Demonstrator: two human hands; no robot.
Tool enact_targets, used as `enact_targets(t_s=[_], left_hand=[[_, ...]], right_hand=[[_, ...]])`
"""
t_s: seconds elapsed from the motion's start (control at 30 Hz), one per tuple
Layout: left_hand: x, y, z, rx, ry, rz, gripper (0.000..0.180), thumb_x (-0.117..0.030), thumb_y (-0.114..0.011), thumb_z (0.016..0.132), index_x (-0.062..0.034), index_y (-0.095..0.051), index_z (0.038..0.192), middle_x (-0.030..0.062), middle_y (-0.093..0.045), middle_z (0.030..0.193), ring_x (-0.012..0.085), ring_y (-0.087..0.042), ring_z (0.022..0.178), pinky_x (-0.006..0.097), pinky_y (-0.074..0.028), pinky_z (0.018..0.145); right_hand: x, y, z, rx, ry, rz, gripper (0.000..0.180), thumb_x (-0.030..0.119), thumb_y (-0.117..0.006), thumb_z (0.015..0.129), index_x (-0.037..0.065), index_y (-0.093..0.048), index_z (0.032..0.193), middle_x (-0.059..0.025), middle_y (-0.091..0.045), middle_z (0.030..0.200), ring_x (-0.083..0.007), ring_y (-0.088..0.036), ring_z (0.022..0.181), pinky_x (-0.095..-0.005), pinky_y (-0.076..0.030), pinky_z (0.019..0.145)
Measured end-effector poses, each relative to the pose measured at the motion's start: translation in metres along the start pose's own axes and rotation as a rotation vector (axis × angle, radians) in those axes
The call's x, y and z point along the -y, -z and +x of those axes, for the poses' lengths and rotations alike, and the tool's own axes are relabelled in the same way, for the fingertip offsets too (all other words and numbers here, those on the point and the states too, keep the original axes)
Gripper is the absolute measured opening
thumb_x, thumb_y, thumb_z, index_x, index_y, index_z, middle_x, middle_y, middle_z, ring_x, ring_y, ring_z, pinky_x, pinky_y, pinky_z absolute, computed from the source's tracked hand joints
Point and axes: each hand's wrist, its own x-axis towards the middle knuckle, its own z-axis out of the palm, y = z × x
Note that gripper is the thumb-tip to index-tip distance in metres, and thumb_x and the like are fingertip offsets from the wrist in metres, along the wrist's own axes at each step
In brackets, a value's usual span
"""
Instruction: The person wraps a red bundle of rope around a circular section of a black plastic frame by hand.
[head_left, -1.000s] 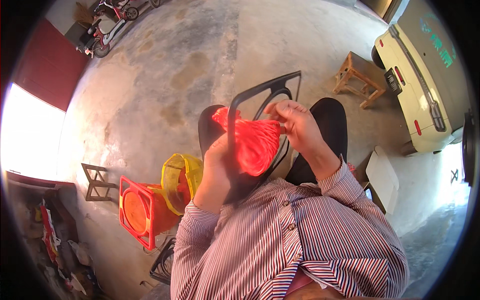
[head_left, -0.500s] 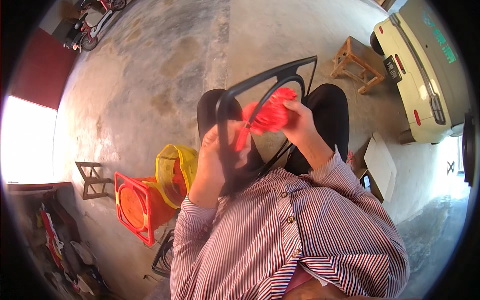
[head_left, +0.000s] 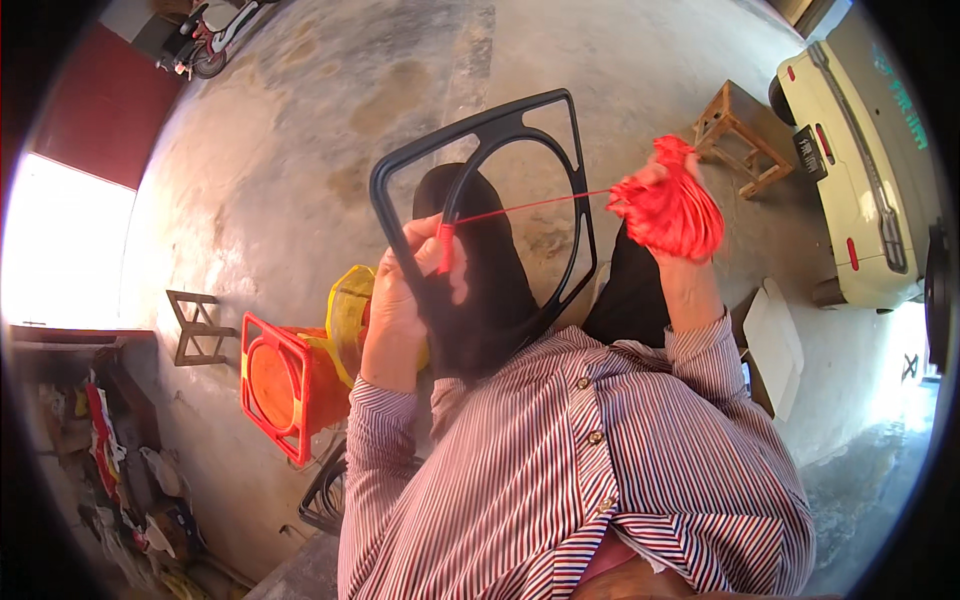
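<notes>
A black square frame (head_left: 478, 126) with a round ring inside it stands tilted over my knees. My left hand (head_left: 398, 305) is closed on the frame's left side, its thumb and fingers around a stretch of the ring wrapped in red cord (head_left: 446, 250). My right hand (head_left: 684, 272) grips a loose bundle of red cord (head_left: 685, 215), out to the right of the frame; most of its fingers are hidden behind the bundle. One taut red strand (head_left: 540, 203) runs from the wrapped stretch across the ring's opening to that bundle.
On the floor at my left are an orange-red square frame with a disc (head_left: 270, 388), a yellow basket-like container (head_left: 347, 310) and a small wooden rack (head_left: 195, 328). Another black frame (head_left: 325, 497) lies nearer. A wooden stool (head_left: 740, 135) and a pale vehicle (head_left: 865, 170) stand at the right.
My right hand has moved right with the red bundle, away from the frame, and the strand has drawn out straight. The black frame has shifted left and turned flatter toward view.
</notes>
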Motion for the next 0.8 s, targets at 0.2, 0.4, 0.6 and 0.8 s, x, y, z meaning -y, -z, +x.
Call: enact_targets(t_s=[0.2,0.4,0.6,0.8], left_hand=[[0.005,-0.001,0.004,0.19,0.079,-0.097,0.04,-0.036,-0.061,0.094,-0.0025,-0.059,0.116,0.0133,-0.063,0.092,0.0184,-0.06,0.066,0.03,-0.046,0.045],[0.016,-0.061,-0.001,-0.055,0.056,-0.111,0.041,-0.034,-0.052,0.099,0.0,-0.058,0.122,0.0078,-0.066,0.107,0.0141,-0.065,0.093,0.027,-0.054,0.073],[0.018,-0.054,-0.004,0.057,0.19,-0.285,0.037,-0.019,-0.055,0.096,-0.0028,-0.051,0.129,0.0061,-0.066,0.111,0.0172,-0.064,0.1,0.029,-0.053,0.082],[0.033,-0.036,-0.007,-0.054,0.288,-0.277,0.038,-0.022,-0.06,0.089,-0.0033,-0.055,0.123,0.0112,-0.063,0.112,0.0236,-0.063,0.098,0.04,-0.052,0.088]], right_hand=[[-0.05,-0.078,0.003,-0.499,-0.243,-0.269,0.034,0.014,-0.06,0.091,0.0,-0.054,0.121,-0.0148,-0.062,0.119,-0.0248,-0.061,0.109,-0.0396,-0.05,0.094],[-0.068,-0.097,0.034,-0.299,-0.384,-0.982,0.027,0.008,-0.07,0.086,0.001,-0.055,0.107,-0.0038,-0.065,0.091,-0.0066,-0.06,0.082,-0.0223,-0.049,0.073],[-0.066,-0.015,0.007,-0.478,-0.367,-0.372,0.031,0.026,-0.062,0.092,0.0,-0.063,0.108,-0.0125,-0.068,0.099,-0.0219,-0.066,0.091,-0.035,-0.051,0.089],[-0.077,-0.048,0.018,-0.257,-0.384,-0.096,0.051,0.023,-0.073,0.083,-0.003,-0.057,0.124,-0.0175,-0.062,0.124,-0.0268,-0.06,0.114,-0.0392,-0.046,0.103]])
